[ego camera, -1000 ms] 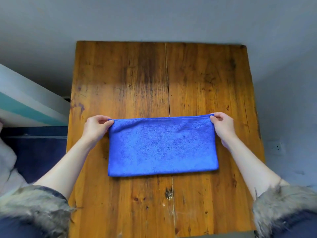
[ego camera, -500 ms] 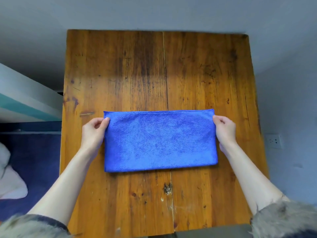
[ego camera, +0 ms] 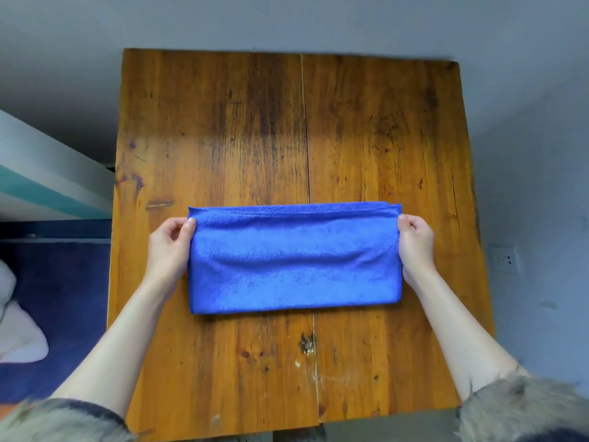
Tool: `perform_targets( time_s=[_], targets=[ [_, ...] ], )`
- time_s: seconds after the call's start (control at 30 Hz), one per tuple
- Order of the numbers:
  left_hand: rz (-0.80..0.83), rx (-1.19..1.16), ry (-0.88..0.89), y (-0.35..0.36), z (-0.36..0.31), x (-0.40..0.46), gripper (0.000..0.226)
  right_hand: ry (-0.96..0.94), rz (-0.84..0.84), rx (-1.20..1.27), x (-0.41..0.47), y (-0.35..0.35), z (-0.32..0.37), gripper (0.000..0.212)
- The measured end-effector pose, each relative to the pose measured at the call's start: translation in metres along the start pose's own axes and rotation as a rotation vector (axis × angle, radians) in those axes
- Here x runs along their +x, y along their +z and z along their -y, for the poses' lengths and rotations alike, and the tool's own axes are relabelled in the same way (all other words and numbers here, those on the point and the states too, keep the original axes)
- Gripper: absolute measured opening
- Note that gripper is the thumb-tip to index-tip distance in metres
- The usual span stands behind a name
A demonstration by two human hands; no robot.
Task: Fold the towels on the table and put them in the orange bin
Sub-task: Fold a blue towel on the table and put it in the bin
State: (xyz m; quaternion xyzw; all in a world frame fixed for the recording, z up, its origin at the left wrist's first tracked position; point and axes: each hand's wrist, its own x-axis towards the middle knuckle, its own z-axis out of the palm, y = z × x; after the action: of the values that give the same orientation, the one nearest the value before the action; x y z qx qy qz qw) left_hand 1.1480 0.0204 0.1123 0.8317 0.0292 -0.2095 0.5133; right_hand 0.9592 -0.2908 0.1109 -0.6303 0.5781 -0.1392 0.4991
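With our left hand (ego camera: 170,247) and right hand (ego camera: 416,244) each pinching a far corner of the blue towel (ego camera: 293,263) lying mid-table (ego camera: 223,129), we should keep edges aligned and fold evenly toward us.

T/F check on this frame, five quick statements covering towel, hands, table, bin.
1. The blue towel lies on the wooden table as a long folded rectangle. True.
2. The left hand pinches the towel's left end near the far corner. True.
3. The right hand rests flat on the middle of the towel. False: it grips the right end, fingers curled at the far corner.
4. The orange bin stands on the table beside the towel. False: no bin shows on the table.
5. A second towel lies on the table. False: only the blue one shows there.
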Motion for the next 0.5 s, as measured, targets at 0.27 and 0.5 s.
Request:
perform_targets(
  time_s=[0.27,0.5],
  targets=[
    [-0.034,0.018,-0.002,0.004,0.009,0.006,0.017,-0.025,0.01,-0.067,0.009,0.003,0.001,0.024],
    [-0.061,0.15,-0.057,0.007,0.019,0.019,0.023,-0.013,0.046,-0.119,0.02,0.011,0.003,0.02]
  ],
)
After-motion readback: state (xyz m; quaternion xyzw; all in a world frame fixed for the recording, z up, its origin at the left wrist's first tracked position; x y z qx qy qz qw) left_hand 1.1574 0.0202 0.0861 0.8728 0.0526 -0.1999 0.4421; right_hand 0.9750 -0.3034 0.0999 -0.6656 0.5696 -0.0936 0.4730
